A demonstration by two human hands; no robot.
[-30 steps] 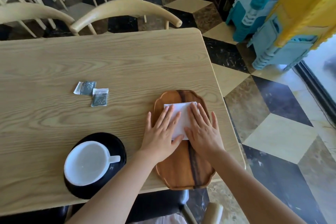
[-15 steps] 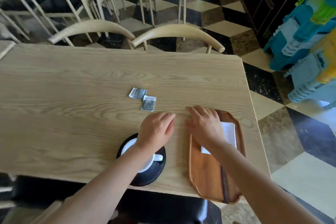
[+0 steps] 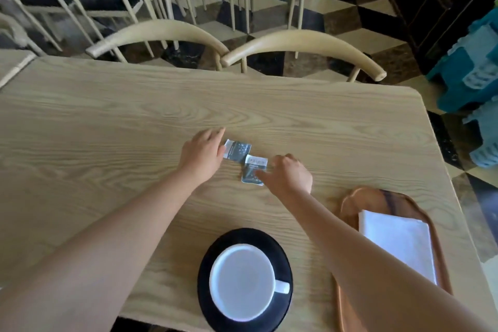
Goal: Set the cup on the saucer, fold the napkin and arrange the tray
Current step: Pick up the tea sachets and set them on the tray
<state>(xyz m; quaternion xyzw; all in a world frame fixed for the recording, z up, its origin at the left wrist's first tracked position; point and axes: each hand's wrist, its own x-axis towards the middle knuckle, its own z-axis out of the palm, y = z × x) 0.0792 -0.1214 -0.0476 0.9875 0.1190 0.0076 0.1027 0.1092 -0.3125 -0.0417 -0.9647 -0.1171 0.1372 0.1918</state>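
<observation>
A white cup (image 3: 244, 281) stands on a black saucer (image 3: 207, 264) near the table's front edge. To its right lies a brown wooden tray (image 3: 350, 202) with a folded white napkin (image 3: 398, 240) on it. Two small grey sachets sit mid-table: the left sachet (image 3: 238, 150) and the right sachet (image 3: 254, 171). My left hand (image 3: 202, 155) touches the left sachet's edge with its fingertips. My right hand (image 3: 289, 175) rests its fingers on the right sachet. Whether either hand has pinched its sachet is unclear.
The light wooden table (image 3: 107, 121) has two curved-back chairs (image 3: 301, 43) along its far edge. More chairs and a checkered floor lie beyond. Blue and teal plastic items (image 3: 469, 73) are stacked at the right, past the table's edge.
Both hands left the napkin on the tray and reached forward to the two sachets mid-table. The view swung left and up, so the tray and cup now sit lower right.
</observation>
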